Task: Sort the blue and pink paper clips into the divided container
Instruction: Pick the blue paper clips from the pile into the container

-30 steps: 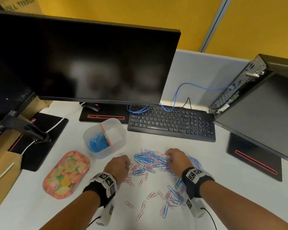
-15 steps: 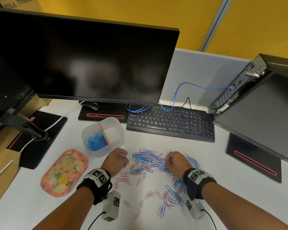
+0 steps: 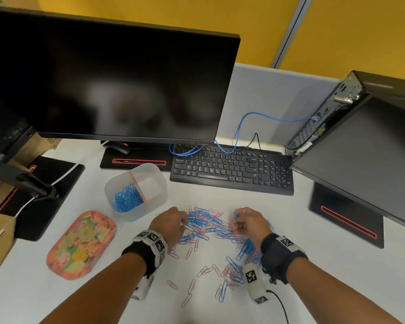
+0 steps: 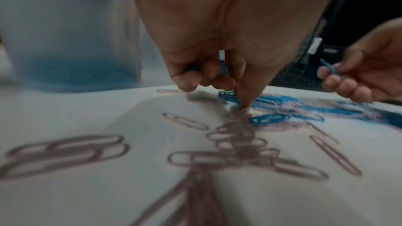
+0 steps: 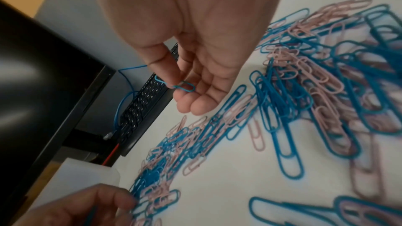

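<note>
Over the mixed pile on the desk, our right hand pinches one blue clip; our left hand curls round blue clips beside the container.

white desk. on it: loose pile of blue and pink paper clips near the front middle, more scattered toward the front edge. divided container left of the pile, blue clips in its left half. flowered tray further left. black keyboard behind the pile. monitor stand behind the container; another stand base at right.
</note>
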Motion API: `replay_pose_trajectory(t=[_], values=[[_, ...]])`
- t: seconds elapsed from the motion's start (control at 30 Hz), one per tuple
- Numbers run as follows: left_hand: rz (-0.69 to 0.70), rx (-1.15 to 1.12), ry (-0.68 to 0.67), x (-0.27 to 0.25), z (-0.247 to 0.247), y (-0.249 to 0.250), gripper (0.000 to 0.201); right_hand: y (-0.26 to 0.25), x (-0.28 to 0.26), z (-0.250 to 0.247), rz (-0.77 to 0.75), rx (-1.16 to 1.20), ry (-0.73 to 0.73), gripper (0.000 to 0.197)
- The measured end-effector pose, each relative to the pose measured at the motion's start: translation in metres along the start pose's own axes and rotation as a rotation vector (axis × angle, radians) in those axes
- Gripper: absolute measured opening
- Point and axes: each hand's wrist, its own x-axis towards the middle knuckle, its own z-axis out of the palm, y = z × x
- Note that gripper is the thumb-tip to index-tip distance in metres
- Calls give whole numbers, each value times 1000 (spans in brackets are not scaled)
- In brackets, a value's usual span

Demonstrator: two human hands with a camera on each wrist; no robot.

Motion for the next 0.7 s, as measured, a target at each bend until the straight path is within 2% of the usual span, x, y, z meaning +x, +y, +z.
replay_pose_trajectory(t=[0.13,0.2,0.27,0.37,0.43,0.6,0.7], values=[[10,62,26,-4,1,-7,9,1,-2,-1,5,58,13,22],[-6,64,19,-7,0,-9,2,4,-3,-1,-54,-120,24,20],[-35,52,2,-9,0,-11,5,10,-7,1,-175,-414,16,19],[-54,38,-9,-10,-2,-11,1,19,-18,15,-292,-715,-116,15],[-72,-7,-3,-11,-3,-9,5,24,-23,29,-336,-847,-182,14],[-138,-194,53,-17,-8,-11,15,28,-24,60,-496,-1096,-162,15],[-128,-237,89,-20,-10,-14,23,31,-25,69,-483,-1159,-153,18]])
